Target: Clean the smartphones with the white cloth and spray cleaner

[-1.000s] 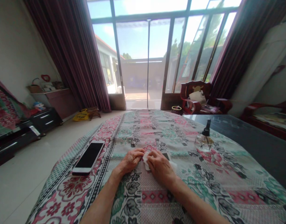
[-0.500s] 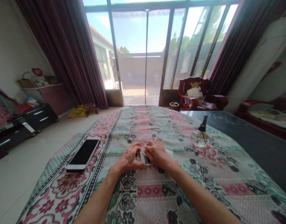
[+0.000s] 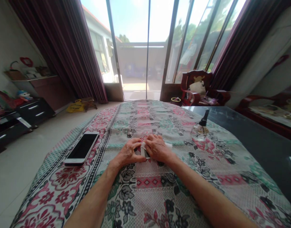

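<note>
A small flat object (image 3: 145,154) with a white edge and a dark face lies on the patterned tablecloth, largely covered by my hands. My left hand (image 3: 129,152) grips its left side, thumb at the near edge and fingers curled at the far edge. Over its right part presses my right hand (image 3: 157,148), fingers bent and closed on a white wipe (image 3: 168,145), whose edge sticks out beyond the knuckles. Whether the wipe is paper or fabric I cannot tell.
Left of my hands lies a white phone (image 3: 82,148) with a black screen. A clear round bottle (image 3: 199,131) with a black top stands to the right. Beyond the tablecloth (image 3: 150,196) are a dark table surface (image 3: 242,126) and a wooden chair (image 3: 195,88).
The whole view has tilted slightly down, so everything sits higher. My hands keep almost the same place on the white-edged object, with the right hand's fingers shifted only slightly.
</note>
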A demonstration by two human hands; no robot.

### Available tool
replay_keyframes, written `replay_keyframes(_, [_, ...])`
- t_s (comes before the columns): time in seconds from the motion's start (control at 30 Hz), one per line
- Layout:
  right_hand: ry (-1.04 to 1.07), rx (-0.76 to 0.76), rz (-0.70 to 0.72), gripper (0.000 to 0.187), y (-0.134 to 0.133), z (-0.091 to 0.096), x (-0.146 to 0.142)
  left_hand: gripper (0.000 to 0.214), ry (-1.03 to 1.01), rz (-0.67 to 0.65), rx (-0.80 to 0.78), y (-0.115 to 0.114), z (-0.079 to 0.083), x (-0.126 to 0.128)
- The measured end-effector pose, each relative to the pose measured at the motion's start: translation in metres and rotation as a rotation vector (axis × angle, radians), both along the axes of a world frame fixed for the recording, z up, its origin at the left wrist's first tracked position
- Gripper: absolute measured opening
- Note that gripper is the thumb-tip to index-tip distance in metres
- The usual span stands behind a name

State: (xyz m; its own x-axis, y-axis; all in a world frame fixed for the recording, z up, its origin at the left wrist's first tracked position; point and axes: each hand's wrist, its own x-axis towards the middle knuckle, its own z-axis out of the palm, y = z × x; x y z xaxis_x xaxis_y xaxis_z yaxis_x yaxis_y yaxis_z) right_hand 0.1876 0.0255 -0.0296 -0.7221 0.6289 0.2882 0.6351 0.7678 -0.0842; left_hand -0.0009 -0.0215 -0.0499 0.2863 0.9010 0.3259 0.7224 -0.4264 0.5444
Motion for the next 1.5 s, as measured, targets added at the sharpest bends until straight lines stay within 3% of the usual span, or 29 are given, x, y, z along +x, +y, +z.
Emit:
replay_keyframes(0.37, [0.026,-0.011,-0.121,0.025,0.000,0.002,0.058,0.049,0.049,-0.018,0.055,0.003,-0.005,-0.003])
replay_keyframes(0.63, [-0.021,0.035,-0.286,0.027,-0.019,0.005,0.081,0.051,0.056,-0.019,0.037,0.002,-0.004,-0.003])
replay_keyframes(0.77, [-0.034,0.045,-0.336,0.027,-0.025,0.002,0.082,0.058,0.055,-0.047,0.022,0.003,-0.004,-0.002])
replay_keyframes(0.9, [-0.057,0.021,-0.357,0.027,-0.021,0.003,0.075,0.049,0.090,-0.067,0.052,0.004,-0.004,0.000])
replay_keyframes(1.23, [-0.101,-0.039,-0.397,0.027,0.020,0.013,0.034,0.049,0.172,0.232,0.197,-0.010,-0.002,0.021])
replay_keyframes(1.5, [-0.067,0.007,-0.439,0.029,0.009,0.004,0.041,0.050,0.240,0.351,0.194,-0.015,-0.003,0.033])
